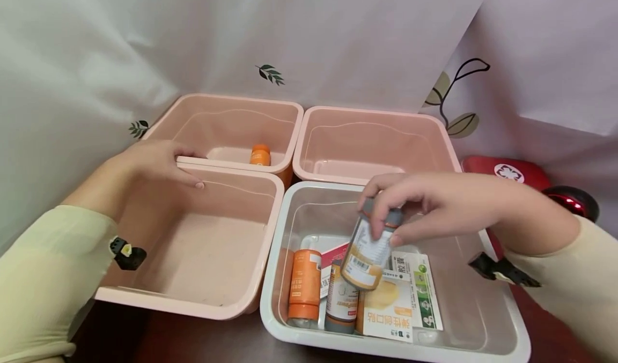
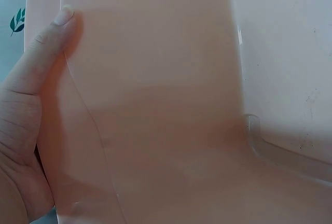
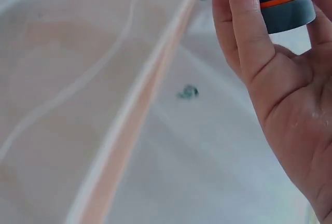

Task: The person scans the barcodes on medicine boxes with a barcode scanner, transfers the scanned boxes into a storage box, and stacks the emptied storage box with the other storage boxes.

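My right hand [image 1: 429, 207] holds a pill bottle [image 1: 366, 258] with a grey cap and a yellow-and-white label, fingers and thumb around its cap end. It is tilted over the white bin [image 1: 272, 293]. In the right wrist view, the grey cap [image 3: 291, 16] with an orange ring shows between the fingers. My left hand [image 1: 152, 159] grips the far rim of the near-left pink bin [image 1: 217, 261], its thumb against the inner wall. Inside the white bin lie an orange bottle [image 1: 306, 277], a second grey-capped bottle [image 1: 341, 304] and several medicine boxes [image 1: 386, 312].
A small orange bottle [image 1: 260, 155] stands in the far-left pink bin [image 1: 241, 101]. Beside it is another pink bin [image 1: 376, 114]. A red case [image 1: 523, 171] and a black round object with red lights [image 1: 574, 202] sit at the right. White patterned cloth [image 1: 338, 41] hangs behind.
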`<action>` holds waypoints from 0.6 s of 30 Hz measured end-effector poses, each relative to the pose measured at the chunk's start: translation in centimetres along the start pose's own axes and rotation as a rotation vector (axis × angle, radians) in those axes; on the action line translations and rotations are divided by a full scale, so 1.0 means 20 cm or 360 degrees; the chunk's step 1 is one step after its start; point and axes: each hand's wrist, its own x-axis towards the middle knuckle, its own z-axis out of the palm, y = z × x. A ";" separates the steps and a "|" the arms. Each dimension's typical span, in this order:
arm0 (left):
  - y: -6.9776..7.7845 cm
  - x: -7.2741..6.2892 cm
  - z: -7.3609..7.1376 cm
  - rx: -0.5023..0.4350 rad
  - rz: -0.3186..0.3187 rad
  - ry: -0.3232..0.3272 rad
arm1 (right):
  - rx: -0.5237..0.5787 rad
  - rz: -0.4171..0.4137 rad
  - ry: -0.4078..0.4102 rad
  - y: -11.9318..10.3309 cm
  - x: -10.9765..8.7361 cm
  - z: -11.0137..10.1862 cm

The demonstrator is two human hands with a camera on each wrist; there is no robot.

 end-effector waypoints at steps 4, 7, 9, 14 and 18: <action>0.00 0.01 0.00 -0.0004 -0.0008 0.0000 | -0.0079 0.0058 0.0154 -0.04 -0.17 -0.04; 0.00 0.01 0.00 -0.0010 -0.0001 -0.0003 | -0.0176 0.0032 0.0288 -0.03 -0.32 -0.04; 0.00 0.01 0.00 -0.0015 -0.0002 -0.0001 | -0.0178 -0.0050 0.0341 0.01 -0.41 -0.03; -0.01 0.01 0.01 -0.0027 -0.0002 -0.0002 | 0.0011 -0.0250 0.0497 0.11 -0.59 0.03; -0.02 0.00 0.02 -0.0030 0.0008 0.0004 | 0.0312 -0.0560 0.0736 0.19 -0.68 0.12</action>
